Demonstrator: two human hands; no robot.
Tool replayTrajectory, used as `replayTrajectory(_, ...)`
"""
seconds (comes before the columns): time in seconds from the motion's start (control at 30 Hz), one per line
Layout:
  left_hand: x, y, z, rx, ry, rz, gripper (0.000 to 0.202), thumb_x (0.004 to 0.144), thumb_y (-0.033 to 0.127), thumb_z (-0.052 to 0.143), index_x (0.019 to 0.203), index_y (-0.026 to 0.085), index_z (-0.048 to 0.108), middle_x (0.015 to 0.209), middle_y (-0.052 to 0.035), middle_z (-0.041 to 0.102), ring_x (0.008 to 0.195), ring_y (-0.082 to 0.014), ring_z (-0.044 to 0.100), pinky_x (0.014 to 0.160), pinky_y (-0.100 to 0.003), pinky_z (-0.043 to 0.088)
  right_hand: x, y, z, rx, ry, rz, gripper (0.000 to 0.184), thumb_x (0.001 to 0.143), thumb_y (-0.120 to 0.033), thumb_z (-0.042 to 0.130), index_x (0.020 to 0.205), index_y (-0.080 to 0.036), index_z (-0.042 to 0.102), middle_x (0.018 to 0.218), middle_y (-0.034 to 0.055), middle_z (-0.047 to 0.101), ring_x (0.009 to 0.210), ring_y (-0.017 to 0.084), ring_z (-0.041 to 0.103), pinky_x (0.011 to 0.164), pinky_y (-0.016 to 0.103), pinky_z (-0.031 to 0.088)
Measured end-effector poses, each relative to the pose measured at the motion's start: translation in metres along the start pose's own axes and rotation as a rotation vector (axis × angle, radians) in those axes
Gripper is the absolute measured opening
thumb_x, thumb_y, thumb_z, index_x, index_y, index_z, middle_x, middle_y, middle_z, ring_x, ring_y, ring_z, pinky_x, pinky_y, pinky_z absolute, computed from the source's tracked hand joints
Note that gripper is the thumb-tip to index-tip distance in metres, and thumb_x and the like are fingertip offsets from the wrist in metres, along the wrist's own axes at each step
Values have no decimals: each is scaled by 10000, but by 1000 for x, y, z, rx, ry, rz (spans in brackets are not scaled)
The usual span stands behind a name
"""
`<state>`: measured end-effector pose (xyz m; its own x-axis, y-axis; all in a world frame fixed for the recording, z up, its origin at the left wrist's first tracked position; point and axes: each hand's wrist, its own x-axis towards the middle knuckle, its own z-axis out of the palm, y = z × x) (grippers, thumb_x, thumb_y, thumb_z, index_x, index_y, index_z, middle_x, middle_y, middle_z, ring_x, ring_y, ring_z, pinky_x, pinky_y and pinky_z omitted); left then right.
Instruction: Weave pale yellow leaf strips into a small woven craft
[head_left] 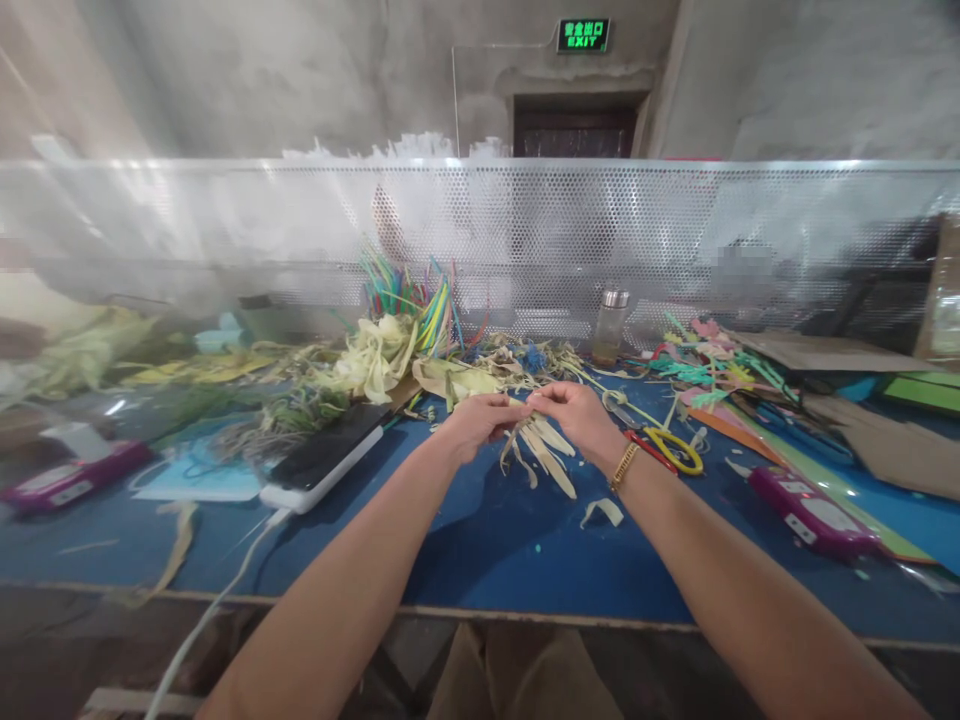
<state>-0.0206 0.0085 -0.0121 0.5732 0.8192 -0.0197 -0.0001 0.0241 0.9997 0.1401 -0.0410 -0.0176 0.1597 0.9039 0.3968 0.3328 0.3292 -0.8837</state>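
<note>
My left hand (481,418) and my right hand (571,412) meet above the blue table, thumbs and fingertips pinched close together. Pale corn husk strips (551,460) fan out and down from between the fingertips; exactly where they are gripped is hidden. A small curled scrap of husk (602,513) lies on the table below my right hand. Right of that wrist, which wears a gold bracelet (624,466), are scissors (673,450) with yellow and red loops. Behind my left hand a larger heap of husks (382,355) is piled up.
A phone (330,445) rests on a white block with a cable (217,600). Purple power strips (814,510) (82,475) lie at both sides. Farther back are coloured pipe cleaners (420,300), a glass bottle (611,325) and a perforated metal screen (450,215). Cardboard (892,440) lies right.
</note>
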Motion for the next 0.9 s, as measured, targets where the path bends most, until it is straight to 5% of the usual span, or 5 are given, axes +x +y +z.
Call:
replayTrajectory(0.2,-5,8,1,-26,-6,-69,256,519,295,794,610,150,604,593,24,547,542,-66,463,542,-223,336,-3,-9,4,21,10,6,244,673,-405,675,698,-162,666,668,12,636,617,112,524,634,265,414)
replayTrajectory(0.43,4,4,-7,-5,119,34,197,526,252,762,609,146,619,601,16,564,535,-74,472,522,-224,339,1,-9,-2,94,20,-25,267,671,-414,688,799,-180,692,825,36,699,745,141,596,732,285,452)
replayTrajectory(0.63,9,10,-19,-241,282,145,246,498,224,779,568,128,563,543,42,500,482,-41,430,457,-188,305,10,-11,-108,-374,227,-36,300,730,-442,630,869,-187,706,868,55,711,787,178,619,731,305,449)
replayTrajectory(0.77,6,16,-16,-317,291,149,251,487,210,784,607,119,583,540,45,508,479,-37,440,458,-177,328,-10,2,-188,-1136,99,172,176,734,-368,611,739,-233,726,756,38,704,746,206,616,670,315,406)
replayTrajectory(0.9,5,16,-12,-354,274,146,267,481,199,794,613,122,575,536,50,507,463,-38,446,458,-181,354,-35,28,-223,-1402,-234,300,139,668,-290,664,789,-304,732,899,2,707,887,226,614,687,295,400)
